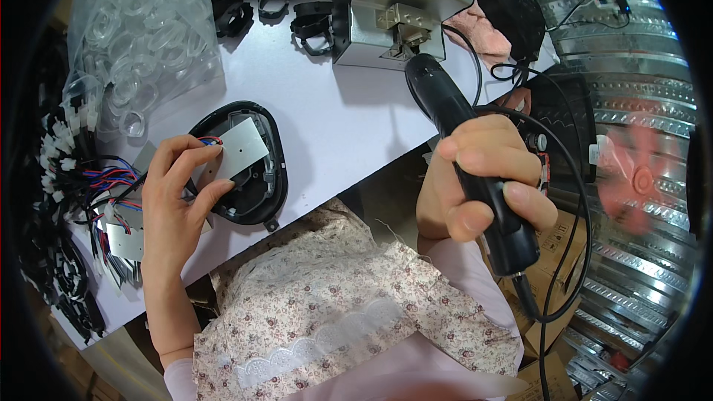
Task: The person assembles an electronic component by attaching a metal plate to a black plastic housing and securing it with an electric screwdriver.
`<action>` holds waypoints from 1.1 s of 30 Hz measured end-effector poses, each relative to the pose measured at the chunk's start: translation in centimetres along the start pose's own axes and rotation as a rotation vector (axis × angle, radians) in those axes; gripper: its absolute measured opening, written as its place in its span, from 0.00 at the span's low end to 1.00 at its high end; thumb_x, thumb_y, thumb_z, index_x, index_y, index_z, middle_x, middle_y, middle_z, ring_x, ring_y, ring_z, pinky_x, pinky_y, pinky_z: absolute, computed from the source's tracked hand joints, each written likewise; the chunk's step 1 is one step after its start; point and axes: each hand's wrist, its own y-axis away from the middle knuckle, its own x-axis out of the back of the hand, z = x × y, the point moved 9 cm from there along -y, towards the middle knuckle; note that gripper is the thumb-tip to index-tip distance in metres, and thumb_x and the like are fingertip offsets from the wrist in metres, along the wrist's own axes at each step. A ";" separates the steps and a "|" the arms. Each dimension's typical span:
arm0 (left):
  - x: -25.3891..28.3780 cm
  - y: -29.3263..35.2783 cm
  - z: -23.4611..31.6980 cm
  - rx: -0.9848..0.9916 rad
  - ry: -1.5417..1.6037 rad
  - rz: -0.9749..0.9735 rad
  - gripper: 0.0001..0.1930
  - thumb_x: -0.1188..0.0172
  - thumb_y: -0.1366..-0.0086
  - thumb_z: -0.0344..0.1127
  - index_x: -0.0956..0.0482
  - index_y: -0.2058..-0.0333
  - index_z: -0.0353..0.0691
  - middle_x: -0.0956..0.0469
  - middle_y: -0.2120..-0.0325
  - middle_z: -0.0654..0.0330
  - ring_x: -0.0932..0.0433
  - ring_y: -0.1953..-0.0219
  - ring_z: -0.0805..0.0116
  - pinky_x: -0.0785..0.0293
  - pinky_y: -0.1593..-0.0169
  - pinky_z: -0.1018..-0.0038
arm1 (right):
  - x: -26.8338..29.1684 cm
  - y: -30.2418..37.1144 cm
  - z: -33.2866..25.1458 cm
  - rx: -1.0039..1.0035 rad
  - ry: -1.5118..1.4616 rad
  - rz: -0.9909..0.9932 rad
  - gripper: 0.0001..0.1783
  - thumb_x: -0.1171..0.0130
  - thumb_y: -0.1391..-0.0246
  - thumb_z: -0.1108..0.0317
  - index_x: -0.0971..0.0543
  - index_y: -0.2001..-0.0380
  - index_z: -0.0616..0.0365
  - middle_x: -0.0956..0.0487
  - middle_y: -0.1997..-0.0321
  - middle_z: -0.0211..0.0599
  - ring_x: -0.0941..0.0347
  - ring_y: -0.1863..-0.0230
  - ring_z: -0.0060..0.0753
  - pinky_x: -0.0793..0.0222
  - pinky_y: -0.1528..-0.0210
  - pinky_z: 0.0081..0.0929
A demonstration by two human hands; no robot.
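My right hand is wrapped around a black corded electric screwdriver. Its tip points into the front opening of a grey box-shaped machine, which looks like a screw feeder; whether the tip touches a screw is too small to tell. On the white table, my left hand has thumb and fingers closed at the edge of a silver metal plate. Red and blue wires show under the fingertips. The plate lies tilted over a black oval plastic housing, covering part of its inside.
A clear bag of transparent plastic rings stands at the back left. Wired plates with white connectors pile up on the left. Black ring parts lie beside the machine. The screwdriver cable loops down at right, near a red-bladed fan.
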 end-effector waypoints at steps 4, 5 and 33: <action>-0.1 0.0 0.1 -0.011 -0.006 0.000 0.20 0.29 0.48 0.28 0.19 0.55 0.35 0.25 0.55 0.57 0.24 0.55 0.60 0.28 0.51 0.71 | -0.1 -0.2 0.0 -0.018 0.031 -0.032 0.19 0.41 0.35 0.60 0.36 0.51 0.57 0.22 0.66 0.47 0.23 0.76 0.37 0.27 0.79 0.29; -0.1 0.0 0.2 -0.013 -0.007 0.000 0.20 0.29 0.48 0.28 0.19 0.55 0.35 0.25 0.55 0.57 0.24 0.55 0.60 0.28 0.51 0.71 | 0.1 -0.3 -0.1 -0.021 0.042 -0.019 0.20 0.41 0.36 0.61 0.36 0.50 0.58 0.21 0.66 0.48 0.24 0.76 0.37 0.27 0.79 0.29; -0.1 1.0 1.4 -0.065 -0.183 0.027 0.22 0.29 0.45 0.34 0.20 0.50 0.40 0.24 0.52 0.55 0.24 0.52 0.54 0.26 0.53 0.62 | 0.4 0.7 0.5 -0.017 0.008 0.007 0.22 0.44 0.33 0.52 0.37 0.51 0.57 0.24 0.66 0.46 0.28 0.80 0.36 0.31 0.79 0.29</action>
